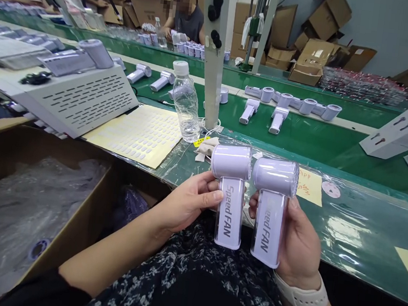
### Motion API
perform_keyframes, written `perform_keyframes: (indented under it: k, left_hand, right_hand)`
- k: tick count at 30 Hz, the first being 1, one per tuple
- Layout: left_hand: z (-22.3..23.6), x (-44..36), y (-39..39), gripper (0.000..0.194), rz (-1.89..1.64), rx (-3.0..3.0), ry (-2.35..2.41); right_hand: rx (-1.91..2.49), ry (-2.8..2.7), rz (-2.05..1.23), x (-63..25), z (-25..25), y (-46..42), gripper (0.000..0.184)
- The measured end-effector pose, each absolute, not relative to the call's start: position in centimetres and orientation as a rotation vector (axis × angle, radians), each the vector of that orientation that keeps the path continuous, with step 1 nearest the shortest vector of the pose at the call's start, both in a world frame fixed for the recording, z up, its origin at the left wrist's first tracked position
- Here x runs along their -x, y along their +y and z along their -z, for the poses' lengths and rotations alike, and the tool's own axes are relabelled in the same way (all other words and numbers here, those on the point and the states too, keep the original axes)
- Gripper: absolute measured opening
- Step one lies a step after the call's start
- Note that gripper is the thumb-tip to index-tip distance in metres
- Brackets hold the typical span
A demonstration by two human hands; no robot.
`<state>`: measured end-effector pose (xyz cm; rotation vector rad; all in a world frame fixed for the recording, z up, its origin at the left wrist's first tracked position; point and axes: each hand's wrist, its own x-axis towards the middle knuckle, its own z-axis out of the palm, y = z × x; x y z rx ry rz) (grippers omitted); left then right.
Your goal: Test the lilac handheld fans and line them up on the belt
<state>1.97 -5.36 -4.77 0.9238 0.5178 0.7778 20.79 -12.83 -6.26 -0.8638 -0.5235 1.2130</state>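
Note:
My left hand [186,205] grips a pale lilac hand-held fan [229,195] by its handle, which reads "Speed FAN". My right hand [299,240] holds a second identical fan [270,207] the same way, a white watch strap on its wrist. Both fans stand upright side by side, nearly touching, above my lap and just in front of the green bench edge [346,228].
A water bottle [185,102] and a sheet of oval stickers [138,133] lie left of a white post [215,51]. More fans [277,119] sit on the green conveyor. A grey vented machine [74,96] and an open carton with plastic liner [17,205] are at left. Other people work across the belt.

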Motion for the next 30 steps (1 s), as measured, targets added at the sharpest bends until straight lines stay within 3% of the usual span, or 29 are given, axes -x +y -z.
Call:
perform_keyframes:
  k: [10,15,19,23,26,30]
  left_hand:
    - [6.0,-2.2,-5.2,0.045,-0.691,-0.834,0.450]
    - [5.9,-2.4,-5.1,0.062,-0.715,-0.918,0.545]
    - [5.8,-2.4,-5.2,0.076,-0.689,-0.999,0.593]
    - [5.9,-2.4,-5.1,0.076,-0.672,-1.036,0.611]
    - [5.7,-2.3,-5.0,0.072,-0.644,-1.082,0.611]
    - [4.9,-1.6,-5.3,0.054,-0.748,-1.392,0.655]
  right_hand:
    - [0.902,-0.518,-1.161,-20.5,5.5,-13.4,0.055]
    - [0.920,-0.505,-1.175,-20.5,6.1,-13.3,0.059]
    - [0.912,-0.433,-1.203,-20.4,6.1,-13.2,0.051]
    - [0.890,-0.467,-1.221,-20.3,6.3,-13.0,0.038]
    - [0.867,-0.511,-1.215,-20.4,6.8,-13.0,0.034]
    - [0.919,-0.748,-1.031,-21.1,7.2,-14.0,0.035]
